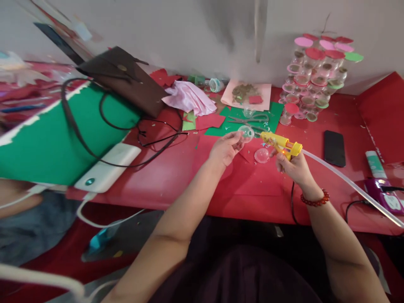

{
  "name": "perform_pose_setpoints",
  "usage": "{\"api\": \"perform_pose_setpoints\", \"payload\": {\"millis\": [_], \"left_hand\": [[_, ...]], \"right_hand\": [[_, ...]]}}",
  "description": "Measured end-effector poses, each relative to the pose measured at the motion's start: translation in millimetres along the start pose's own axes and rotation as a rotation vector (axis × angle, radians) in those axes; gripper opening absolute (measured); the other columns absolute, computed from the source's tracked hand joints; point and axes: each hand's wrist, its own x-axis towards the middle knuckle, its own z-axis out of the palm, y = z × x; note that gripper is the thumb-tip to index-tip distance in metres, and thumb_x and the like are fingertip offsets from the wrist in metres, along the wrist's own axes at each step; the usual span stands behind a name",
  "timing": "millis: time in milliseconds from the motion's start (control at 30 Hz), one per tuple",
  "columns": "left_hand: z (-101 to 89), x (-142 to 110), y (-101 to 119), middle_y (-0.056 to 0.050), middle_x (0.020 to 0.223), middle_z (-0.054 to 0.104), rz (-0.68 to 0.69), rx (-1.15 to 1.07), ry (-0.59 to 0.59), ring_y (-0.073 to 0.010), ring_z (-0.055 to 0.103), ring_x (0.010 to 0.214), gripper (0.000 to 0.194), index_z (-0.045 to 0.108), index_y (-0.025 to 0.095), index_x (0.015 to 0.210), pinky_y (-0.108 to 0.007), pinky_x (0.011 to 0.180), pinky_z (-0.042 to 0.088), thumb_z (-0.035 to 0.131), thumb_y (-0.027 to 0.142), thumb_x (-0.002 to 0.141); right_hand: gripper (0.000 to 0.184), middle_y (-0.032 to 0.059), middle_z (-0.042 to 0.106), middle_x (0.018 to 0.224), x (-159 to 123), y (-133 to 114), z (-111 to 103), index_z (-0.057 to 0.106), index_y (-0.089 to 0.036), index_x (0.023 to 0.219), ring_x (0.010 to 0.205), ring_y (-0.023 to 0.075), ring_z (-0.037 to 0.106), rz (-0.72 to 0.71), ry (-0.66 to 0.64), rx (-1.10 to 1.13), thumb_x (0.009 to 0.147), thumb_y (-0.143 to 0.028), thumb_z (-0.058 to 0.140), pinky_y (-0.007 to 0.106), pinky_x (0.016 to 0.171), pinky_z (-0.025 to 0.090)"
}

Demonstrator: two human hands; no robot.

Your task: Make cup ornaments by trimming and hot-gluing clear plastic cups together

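Observation:
My left hand (226,148) pinches a small clear plastic cup (246,134) by its edge, its round rim turned toward the right. In my right hand (292,166) is a yellow hot glue gun (279,143), with a long translucent glue stick (347,181) running out of its back. The gun's nozzle points left and is close to the cup; whether they touch I cannot tell. A second clear cup or dome (261,155) rests on the red paper (249,183) between my hands. Just beyond the cup lie scissors (249,120) on a green sheet (276,113).
A stacked structure of clear cups with coloured discs (311,80) stands at the back right. Near it lies a black phone (334,148), with a purple power adapter (383,193) farther right. To the left are a brown bag (126,80), a white power bank (107,168) and pink cloth (191,97).

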Motion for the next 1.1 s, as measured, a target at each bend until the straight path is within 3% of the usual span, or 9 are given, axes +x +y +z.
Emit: {"api": "perform_pose_setpoints", "payload": {"millis": [67, 167, 533, 1100], "left_hand": [[-0.6, 4, -3, 0.0, 0.072, 0.071, 0.017, 0.043, 0.054, -0.008, 0.066, 0.068, 0.015, 0.072, 0.019, 0.073, -0.02, 0.059, 0.04, 0.079, 0.016, 0.085], [-1.7, 9, -6, -0.002, 0.073, 0.073, 0.053, 0.068, 0.067, -0.009, 0.064, 0.067, 0.012, 0.074, 0.019, 0.072, -0.022, 0.054, 0.032, 0.083, 0.017, 0.081], [-0.5, 8, -6, -0.004, 0.074, 0.074, 0.051, 0.043, 0.031, -0.0079, 0.058, 0.063, 0.01, 0.078, 0.019, 0.071, -0.023, 0.054, 0.031, 0.083, 0.013, 0.078], [-0.5, 3, -5, -0.004, 0.078, 0.075, 0.058, 0.064, 0.016, -0.0087, 0.06, 0.066, 0.008, 0.078, 0.019, 0.073, -0.023, 0.054, 0.031, 0.087, 0.018, 0.074]], "right_hand": [[0.063, -0.0064, 0.054, 0.046, -1, 1, 1, 0.064, -0.021, 0.082, 0.038, 0.008, 0.045, -0.003, -0.01, -0.003, 0.078, -0.083, 0.065, 0.025, 0.041, 0.035], [0.063, -0.0067, 0.053, 0.046, -1, 2, 3, 0.064, -0.021, 0.082, 0.037, 0.008, 0.044, 0.001, -0.008, 0.006, 0.077, -0.084, 0.065, 0.025, 0.041, 0.035], [0.054, -0.0053, 0.051, 0.045, 0, 10, 1, 0.059, -0.023, 0.071, 0.039, 0.0075, 0.042, 0.03, 0.036, -0.08, 0.086, -0.075, 0.063, 0.025, 0.042, 0.034], [0.047, -0.0051, 0.056, 0.055, 1, 20, 1, 0.061, -0.022, 0.077, 0.041, 0.0078, 0.048, 0.059, 0.077, -0.065, 0.086, -0.068, 0.067, 0.025, 0.042, 0.036]]}}
